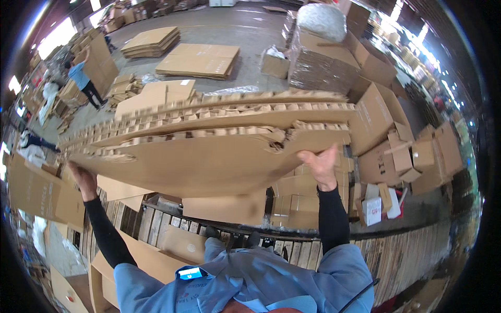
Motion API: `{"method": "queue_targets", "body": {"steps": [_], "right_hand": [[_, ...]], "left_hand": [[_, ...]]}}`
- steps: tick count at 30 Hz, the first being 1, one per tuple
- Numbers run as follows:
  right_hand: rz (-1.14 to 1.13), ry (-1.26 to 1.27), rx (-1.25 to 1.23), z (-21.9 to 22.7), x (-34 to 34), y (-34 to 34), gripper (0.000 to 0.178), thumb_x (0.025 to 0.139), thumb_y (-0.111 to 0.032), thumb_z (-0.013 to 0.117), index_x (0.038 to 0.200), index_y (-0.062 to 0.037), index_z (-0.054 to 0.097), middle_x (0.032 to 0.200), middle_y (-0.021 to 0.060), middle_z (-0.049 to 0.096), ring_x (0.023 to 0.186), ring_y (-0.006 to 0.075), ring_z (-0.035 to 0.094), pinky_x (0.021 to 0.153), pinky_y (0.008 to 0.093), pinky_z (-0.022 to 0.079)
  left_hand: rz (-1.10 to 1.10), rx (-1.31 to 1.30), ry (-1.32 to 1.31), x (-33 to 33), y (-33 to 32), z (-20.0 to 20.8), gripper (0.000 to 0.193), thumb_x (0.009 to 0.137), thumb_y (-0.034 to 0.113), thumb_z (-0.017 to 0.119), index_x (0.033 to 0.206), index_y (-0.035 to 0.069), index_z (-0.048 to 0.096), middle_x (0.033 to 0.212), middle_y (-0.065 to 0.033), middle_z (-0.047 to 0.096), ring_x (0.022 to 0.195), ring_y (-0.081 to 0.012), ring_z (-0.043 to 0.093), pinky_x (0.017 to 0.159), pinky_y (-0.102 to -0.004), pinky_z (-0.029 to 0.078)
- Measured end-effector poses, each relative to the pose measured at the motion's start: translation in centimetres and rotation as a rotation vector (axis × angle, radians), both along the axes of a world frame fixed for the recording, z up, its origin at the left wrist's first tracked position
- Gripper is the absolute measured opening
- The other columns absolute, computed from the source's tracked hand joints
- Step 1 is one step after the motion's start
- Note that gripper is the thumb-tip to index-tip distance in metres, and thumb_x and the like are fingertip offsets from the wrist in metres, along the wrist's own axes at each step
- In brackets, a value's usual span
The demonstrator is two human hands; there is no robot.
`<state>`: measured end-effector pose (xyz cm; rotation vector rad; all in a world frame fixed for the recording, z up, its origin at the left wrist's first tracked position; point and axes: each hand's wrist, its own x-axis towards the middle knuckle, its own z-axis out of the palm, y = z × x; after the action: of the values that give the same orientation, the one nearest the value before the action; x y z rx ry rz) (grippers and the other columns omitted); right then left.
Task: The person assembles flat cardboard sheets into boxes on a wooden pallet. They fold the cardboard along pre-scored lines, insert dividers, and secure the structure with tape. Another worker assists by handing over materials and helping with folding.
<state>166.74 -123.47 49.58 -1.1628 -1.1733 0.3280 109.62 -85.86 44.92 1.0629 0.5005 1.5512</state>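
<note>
A stack of several thick honeycomb cardboard panels (198, 161) is held up before me, tilted, with its ragged cell edges along the top. At the stack's left end, my left hand (85, 180) is closed on the edge, its fingers partly hidden. My right hand (323, 166) grips the lower right corner, with the thumb against the near face. The nearest panel has a torn notch in its upper edge, left of my right hand. Under the stack lie flat cardboard pieces (224, 208).
Wooden slats (386, 255) run around my feet. Open cartons (378, 117) crowd the right side, near a film-wrapped box stack (321, 65). Flat cardboard piles (198, 60) lie on the floor ahead. Another person (81, 78) stands far left by a large cardboard sheet.
</note>
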Motion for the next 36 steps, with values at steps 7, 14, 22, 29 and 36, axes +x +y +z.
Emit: {"method": "queue_targets", "body": {"steps": [7, 14, 22, 29, 36], "right_hand": [[0.070, 0.157, 0.048, 0.0, -0.1, -0.2, 0.103, 0.072, -0.012, 0.084, 0.148, 0.0008, 0.017, 0.137, 0.0150, 0.043, 0.126, 0.0242, 0.046, 0.105, 0.0374, 0.038], [-0.080, -0.109, 0.096, 0.8, -0.6, 1.8, 0.114, 0.070, -0.032, 0.087, 0.149, 0.0044, 0.012, 0.143, 0.0192, 0.039, 0.133, 0.0283, 0.038, 0.110, 0.0396, 0.032], [-0.146, -0.191, 0.180, -2.7, 0.7, 0.3, 0.118, 0.062, -0.043, 0.089, 0.146, 0.0033, 0.022, 0.143, 0.0266, 0.036, 0.131, 0.0394, 0.040, 0.109, 0.0444, 0.033], [0.011, 0.092, 0.172, -5.5, 1.0, -0.2, 0.080, 0.064, -0.030, 0.090, 0.128, -0.0019, 0.052, 0.116, 0.0181, 0.062, 0.108, 0.0290, 0.061, 0.094, 0.0358, 0.047], [0.024, 0.101, 0.315, -0.4, 1.5, -1.7, 0.066, 0.071, -0.020, 0.087, 0.124, 0.0012, 0.053, 0.114, 0.0087, 0.064, 0.103, 0.0190, 0.061, 0.088, 0.0343, 0.050]], "left_hand": [[0.076, -0.088, -0.044, -0.3, 1.8, -0.4, 0.060, 0.095, 0.058, 0.046, 0.134, 0.013, 0.049, 0.130, -0.0025, 0.057, 0.120, -0.0215, 0.052, 0.104, -0.0397, 0.040], [0.227, -0.018, 0.052, 5.2, -1.0, 8.0, 0.073, 0.094, 0.063, 0.041, 0.143, 0.009, 0.039, 0.143, -0.0101, 0.045, 0.130, -0.0259, 0.045, 0.110, -0.0420, 0.035], [0.112, -0.027, 0.158, 3.1, -5.9, 12.8, 0.083, 0.090, 0.068, 0.044, 0.141, 0.003, 0.038, 0.144, -0.0158, 0.042, 0.134, -0.0302, 0.038, 0.112, -0.0494, 0.030], [0.283, -0.090, 0.233, 7.6, -5.9, 13.7, 0.083, 0.092, 0.066, 0.041, 0.142, 0.000, 0.034, 0.144, -0.0190, 0.041, 0.134, -0.0321, 0.039, 0.113, -0.0483, 0.031], [0.402, -0.015, 0.243, 11.0, -12.2, 19.3, 0.078, 0.095, 0.063, 0.035, 0.146, 0.004, 0.032, 0.147, -0.0173, 0.039, 0.134, -0.0306, 0.040, 0.111, -0.0498, 0.032]]}}
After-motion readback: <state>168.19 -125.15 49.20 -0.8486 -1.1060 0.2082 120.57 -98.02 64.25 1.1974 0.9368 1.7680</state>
